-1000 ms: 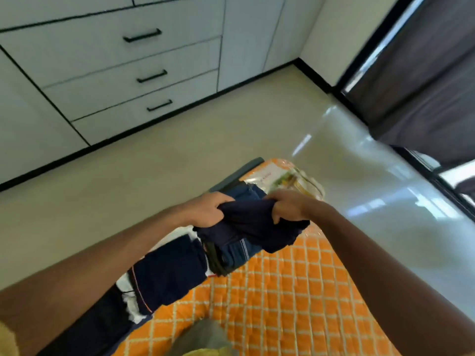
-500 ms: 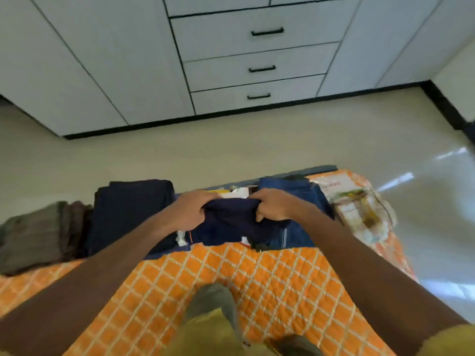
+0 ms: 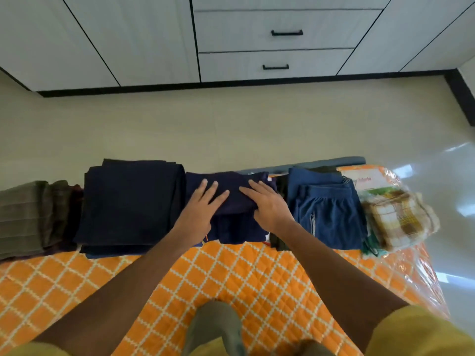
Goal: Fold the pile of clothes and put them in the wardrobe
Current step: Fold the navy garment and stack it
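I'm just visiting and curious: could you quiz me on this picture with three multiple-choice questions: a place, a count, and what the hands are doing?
1. Where do the blue shorts lie relative to the navy garment in the middle?
A. Left of it
B. Right of it
C. On top of it

2. How many drawer handles show?
A. One
B. Two
C. Four

3. What are the left hand and right hand doing?
A. Pulling a drawer
B. Holding a hanger
C. Pressing flat on the navy garment

Answers: 1 B, the shorts sit to its right; 2 B, two black handles are in view; 3 C, both palms lie on it, fingers straight.
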